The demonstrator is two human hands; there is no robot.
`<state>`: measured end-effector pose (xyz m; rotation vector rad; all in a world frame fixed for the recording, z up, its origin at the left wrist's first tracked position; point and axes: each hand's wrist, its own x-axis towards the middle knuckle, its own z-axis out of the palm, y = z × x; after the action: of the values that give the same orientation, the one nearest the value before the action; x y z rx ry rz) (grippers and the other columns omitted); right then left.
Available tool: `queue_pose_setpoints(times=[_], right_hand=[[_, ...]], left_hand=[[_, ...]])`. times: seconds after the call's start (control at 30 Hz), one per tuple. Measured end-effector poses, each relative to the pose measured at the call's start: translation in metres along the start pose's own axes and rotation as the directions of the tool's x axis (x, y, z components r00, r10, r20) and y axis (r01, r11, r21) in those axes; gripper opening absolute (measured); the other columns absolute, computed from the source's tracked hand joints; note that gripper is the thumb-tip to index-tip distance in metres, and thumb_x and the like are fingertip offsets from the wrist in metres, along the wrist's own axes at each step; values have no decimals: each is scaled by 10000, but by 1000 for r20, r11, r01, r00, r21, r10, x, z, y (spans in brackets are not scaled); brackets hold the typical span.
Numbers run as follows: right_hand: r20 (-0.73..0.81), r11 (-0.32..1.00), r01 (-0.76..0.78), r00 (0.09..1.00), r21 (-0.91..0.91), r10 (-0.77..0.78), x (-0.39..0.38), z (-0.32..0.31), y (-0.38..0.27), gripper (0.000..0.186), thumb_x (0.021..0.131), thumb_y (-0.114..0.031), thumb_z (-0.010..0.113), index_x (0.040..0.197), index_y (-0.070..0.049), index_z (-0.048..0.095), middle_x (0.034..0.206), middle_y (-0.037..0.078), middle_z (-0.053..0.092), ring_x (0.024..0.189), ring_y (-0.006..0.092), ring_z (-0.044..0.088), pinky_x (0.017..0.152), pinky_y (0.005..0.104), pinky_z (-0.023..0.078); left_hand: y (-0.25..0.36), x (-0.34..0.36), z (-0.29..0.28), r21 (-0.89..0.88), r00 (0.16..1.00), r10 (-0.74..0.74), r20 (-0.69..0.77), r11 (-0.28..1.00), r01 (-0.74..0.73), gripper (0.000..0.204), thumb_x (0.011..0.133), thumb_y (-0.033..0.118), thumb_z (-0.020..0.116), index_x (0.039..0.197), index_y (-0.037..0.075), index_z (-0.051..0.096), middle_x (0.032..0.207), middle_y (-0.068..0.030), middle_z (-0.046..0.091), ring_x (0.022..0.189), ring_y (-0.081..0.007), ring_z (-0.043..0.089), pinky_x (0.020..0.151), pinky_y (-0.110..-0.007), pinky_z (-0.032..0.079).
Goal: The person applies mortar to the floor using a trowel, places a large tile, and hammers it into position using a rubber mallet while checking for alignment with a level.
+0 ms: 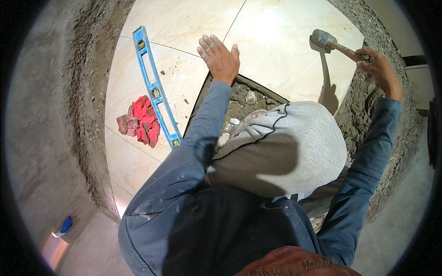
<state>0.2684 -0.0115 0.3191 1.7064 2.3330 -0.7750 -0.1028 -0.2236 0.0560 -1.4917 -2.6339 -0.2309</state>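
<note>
With its palm down and fingers stretched out, my left hand [220, 59] is over the cream floor tiles [271, 50], near where their joint meets the bare mortar. A rubber mallet [324, 39] with a dark grey head and a wooden handle is in my right hand [380, 69], whose fingers wrap the handle end. The mallet head is over the right-hand tile and its shadow falls below it; I cannot tell whether it touches. To the left of my left forearm a blue spirit level [155, 92] lies across the tiles, its lower end by my sleeve.
A crumpled red cloth [145, 120] lies beside the level. Between my arms is a gap of rough wet mortar [244, 95] with stones, partly hidden by my grey-clad knee [299, 142]. Rough mortar [90, 106] borders the tiles left and right. A blue item [65, 225] is at lower left.
</note>
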Motion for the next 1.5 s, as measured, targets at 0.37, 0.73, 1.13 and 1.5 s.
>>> queue_pose_setpoints(times=[0.37, 0.73, 1.13, 1.5], right_hand=[[39, 990, -138, 990, 14, 138, 8, -16, -26, 300, 913, -99, 741, 1204, -44, 696, 884, 80, 690, 663, 160, 588, 583, 348, 492], [11, 996, -94, 995, -1, 94, -7, -12, -22, 335, 879, -124, 771, 1204, -75, 705, 895, 82, 687, 735, 187, 625, 680, 367, 513], [24, 977, -164, 985, -133, 169, 4, -26, -66, 316, 863, -98, 784, 1167, -45, 715, 877, 97, 705, 740, 201, 653, 672, 371, 514], [55, 975, -207, 976, -82, 212, -9, -20, -36, 354, 895, -159, 753, 1230, -61, 694, 935, 103, 720, 729, 182, 656, 669, 369, 519]], left_hand=[[23, 51, 2, -125, 994, 104, -38, 986, -108, 839, 1077, 523, 348, 1550, -156, 215, 1621, -388, 182, 1545, -503, 106, 1231, -644, 44], [108, 170, 38, -207, 968, 220, -123, 948, -242, 762, 1081, 514, 320, 1579, -61, 274, 1665, -253, 234, 1575, -382, 136, 1263, -598, 60], [147, 246, 55, -79, 914, 389, -113, 914, -399, 668, 1084, 495, 294, 1616, 92, 291, 1700, -102, 243, 1574, -329, 184, 1225, -697, 74], [134, 81, 16, -496, 913, 409, 4, 793, -353, 626, 1040, 387, 501, 1563, 59, 392, 1636, -161, 363, 1526, -324, 312, 1245, -609, 146]])
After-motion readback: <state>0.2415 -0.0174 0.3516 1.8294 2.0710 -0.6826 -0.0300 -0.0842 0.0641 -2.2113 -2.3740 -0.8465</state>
